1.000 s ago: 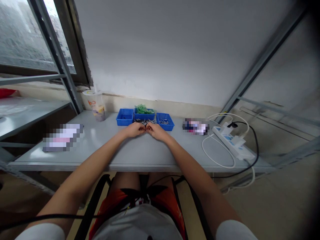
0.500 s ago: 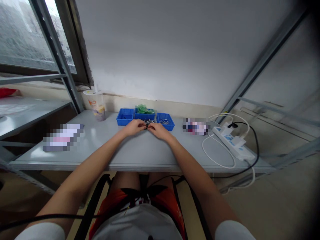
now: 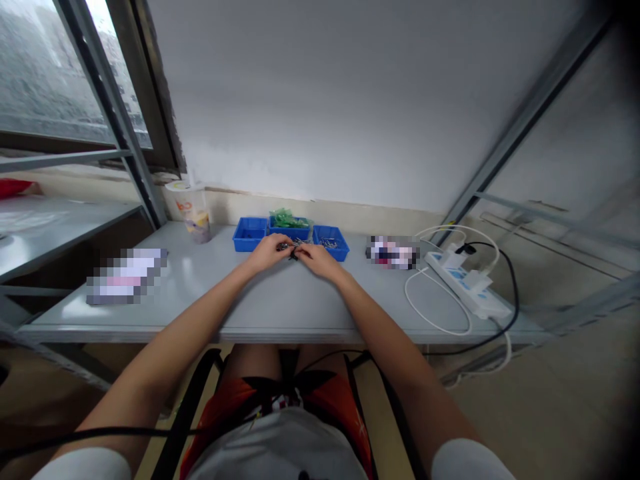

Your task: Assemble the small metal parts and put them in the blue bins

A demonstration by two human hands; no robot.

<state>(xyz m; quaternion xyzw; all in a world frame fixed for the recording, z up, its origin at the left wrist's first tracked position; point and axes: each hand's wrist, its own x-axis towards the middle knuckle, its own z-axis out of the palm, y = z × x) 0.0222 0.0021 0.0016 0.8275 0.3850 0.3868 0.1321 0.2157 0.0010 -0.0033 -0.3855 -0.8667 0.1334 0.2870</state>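
Here we note both hands meet just in front of middle blue bin [image 3: 289, 233]. Left hand [image 3: 271, 252] and right hand [image 3: 317, 259] pinch small metal part [image 3: 291, 249] between fingertips, long axis roughly left-right; hands equally near. Part too small to identify.

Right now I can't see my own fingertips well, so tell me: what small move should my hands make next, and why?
Probably draw both hands slightly toward you. The left hand and right hand meet over a small metal part right against the middle blue tray, so the fingers work cramped beside the tray's loose parts. What the part is cannot be told.
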